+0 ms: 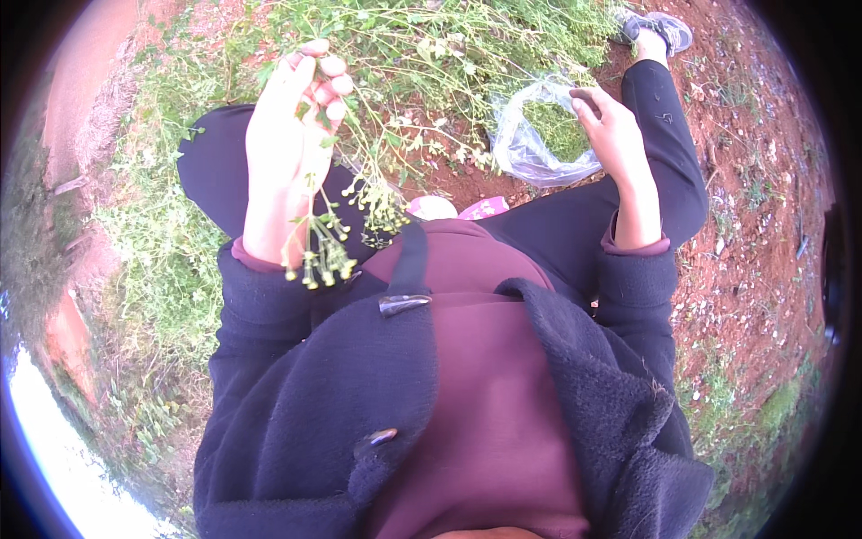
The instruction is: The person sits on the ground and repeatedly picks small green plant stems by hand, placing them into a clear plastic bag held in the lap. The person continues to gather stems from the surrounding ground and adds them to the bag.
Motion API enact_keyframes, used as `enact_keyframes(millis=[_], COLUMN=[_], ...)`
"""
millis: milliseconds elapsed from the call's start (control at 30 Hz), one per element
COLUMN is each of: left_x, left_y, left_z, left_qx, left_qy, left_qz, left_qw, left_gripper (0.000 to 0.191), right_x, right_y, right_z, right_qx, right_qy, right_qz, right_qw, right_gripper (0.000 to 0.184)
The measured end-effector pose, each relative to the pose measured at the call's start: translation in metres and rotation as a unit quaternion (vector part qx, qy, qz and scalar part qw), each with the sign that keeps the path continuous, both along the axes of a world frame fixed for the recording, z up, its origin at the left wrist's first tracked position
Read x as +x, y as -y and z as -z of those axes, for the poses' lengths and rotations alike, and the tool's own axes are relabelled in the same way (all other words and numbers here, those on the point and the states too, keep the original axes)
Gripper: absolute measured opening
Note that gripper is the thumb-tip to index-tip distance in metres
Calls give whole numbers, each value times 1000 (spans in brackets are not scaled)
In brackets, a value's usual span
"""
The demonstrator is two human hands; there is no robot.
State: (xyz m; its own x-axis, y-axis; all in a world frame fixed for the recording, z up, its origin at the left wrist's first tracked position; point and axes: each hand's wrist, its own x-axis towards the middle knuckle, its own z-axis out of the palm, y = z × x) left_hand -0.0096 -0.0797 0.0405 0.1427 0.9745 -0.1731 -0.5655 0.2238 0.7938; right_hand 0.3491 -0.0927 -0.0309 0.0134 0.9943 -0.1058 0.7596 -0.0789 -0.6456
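Note:
My left hand (pixel 289 128) is raised at the upper left, its fingers closed around thin green stems. From it hang sprigs with clusters of small yellow-green flower heads (pixel 328 259), some of them over my wrist and sleeve. On the right, my right hand (pixel 609 131) is at the rim of a clear plastic bag (pixel 522 158), fingers curled towards its mouth. Whether the fingers pinch the film or hold a small piece is not clear. Inside the bag lies a mass of small green plant bits (pixel 555 131). The bag stands open on the ground between my legs.
Cut leafy stems (pixel 431 60) are heaped in front of me. My bent left knee (pixel 215 155) and outstretched right leg (pixel 663 135) flank the bag. A pink patterned item (pixel 483 208) shows near my lap. Red stony soil (pixel 747 222) lies to the right.

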Motion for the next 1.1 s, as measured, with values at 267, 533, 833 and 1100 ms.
enact_keyframes(millis=[267,533,833,1100], left_x=[39,60,66,67], left_y=[-30,-52,-65,-73], left_z=[8,23,51,87], left_qx=[30,35,-51,23], left_qy=[-60,-137,163,129], left_qz=[9,4,58,34], left_qw=[998,990,984,991], left_gripper=[21,23,23,26], right_x=[-94,-135,-141,-135], right_y=[5,-1,5,18], right_z=[-59,-40,-18,-9], right_qx=[-109,-159,-313,-333], right_qy=[-458,-545,-675,-681], right_qz=[-134,-67,59,26], right_qw=[872,821,666,651], right_gripper=[28,29,18,19])
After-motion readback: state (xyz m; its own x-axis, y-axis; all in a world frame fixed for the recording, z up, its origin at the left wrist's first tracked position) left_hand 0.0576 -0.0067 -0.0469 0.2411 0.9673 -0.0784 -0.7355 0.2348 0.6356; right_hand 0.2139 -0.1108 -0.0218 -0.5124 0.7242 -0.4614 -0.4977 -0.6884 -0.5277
